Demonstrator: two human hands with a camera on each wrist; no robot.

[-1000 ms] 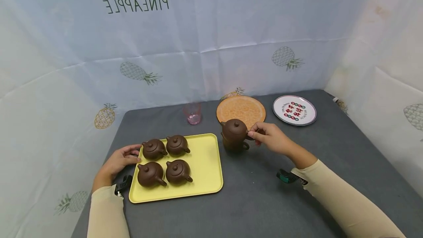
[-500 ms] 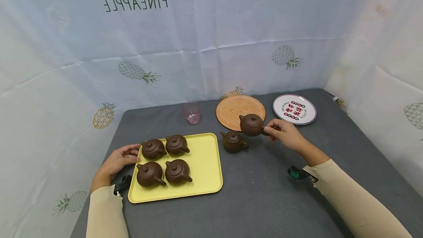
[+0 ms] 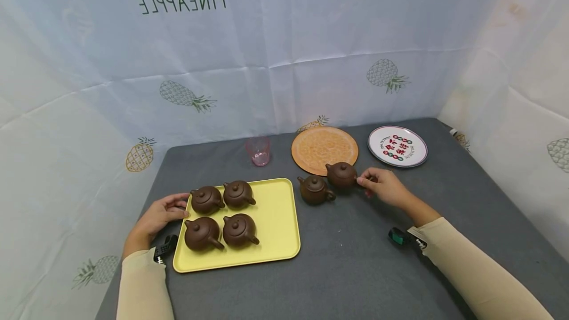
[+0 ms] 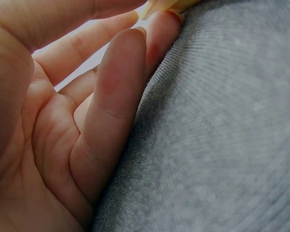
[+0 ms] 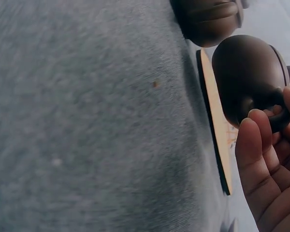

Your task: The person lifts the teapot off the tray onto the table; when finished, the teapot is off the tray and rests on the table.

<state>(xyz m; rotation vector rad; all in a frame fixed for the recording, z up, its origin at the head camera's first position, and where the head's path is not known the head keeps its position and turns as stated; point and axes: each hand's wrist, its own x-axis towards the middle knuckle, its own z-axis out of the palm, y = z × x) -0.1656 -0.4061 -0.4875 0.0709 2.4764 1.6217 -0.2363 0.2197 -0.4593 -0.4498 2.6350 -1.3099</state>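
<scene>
My right hand point(image 3: 383, 186) pinches the handle of a small dark brown teapot point(image 3: 342, 174). Thumb and fingertips meet at that handle in the right wrist view, where the teapot point(image 5: 249, 77) shows its round body and lid edge. Just left of it, a second brown teapot point(image 3: 313, 190) stands on the grey tabletop. At the left side of the yellow tray point(image 3: 277, 226) lies my left hand point(image 3: 161, 215), its relaxed fingertips touching the rim. Several matching brown teapots, among them a front-left teapot point(image 3: 202, 234), sit on the left half of that tray.
Behind the held teapot lies an orange round mat point(image 3: 324, 149). A white plate with red lettering point(image 3: 397, 146) is at the back right, and a pink clear cup point(image 3: 259, 152) at the back left. Pineapple-print curtain point(image 3: 275, 88) encloses the back and sides.
My right hand has carried the held teapot rightward from over the standing teapot, then lowered it beside that one. The left hand and tray have stayed in place.
</scene>
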